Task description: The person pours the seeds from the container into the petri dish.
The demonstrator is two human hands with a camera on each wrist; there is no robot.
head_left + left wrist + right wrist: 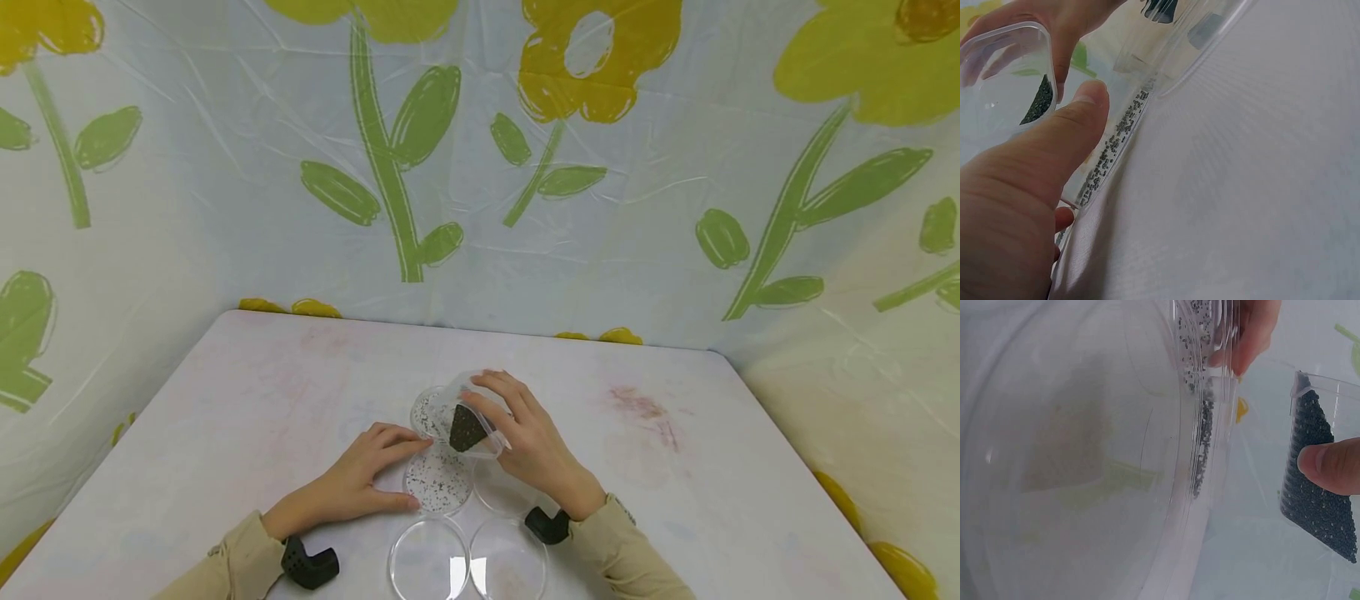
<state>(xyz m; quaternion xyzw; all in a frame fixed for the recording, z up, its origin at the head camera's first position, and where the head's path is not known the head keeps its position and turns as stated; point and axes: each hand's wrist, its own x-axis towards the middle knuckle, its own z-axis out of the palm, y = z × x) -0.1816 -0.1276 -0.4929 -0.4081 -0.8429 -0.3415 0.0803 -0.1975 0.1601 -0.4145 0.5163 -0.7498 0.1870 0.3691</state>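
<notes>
My right hand (538,446) grips a clear plastic tub (489,448), tilted above the dishes. Dark, seed-like grains (1313,500) are heaped along one side of it, and the right thumb (1329,464) presses on the wall in the right wrist view. My left hand (356,479) lies beside a round clear dish (441,512) scattered with the grains, its fingertips and thumb at the left edge. A second speckled dish (413,414) sits just behind, partly hidden by the tub. In the left wrist view the left thumb (1075,128) extends near the dish side.
Another clear dish (495,498) lies under the right hand, to the right of the speckled one. Two more clear dishes, front left (392,562) and front right (545,562), stand at the near side of the pale table (300,375). A flower-printed cloth (465,183) hangs behind it.
</notes>
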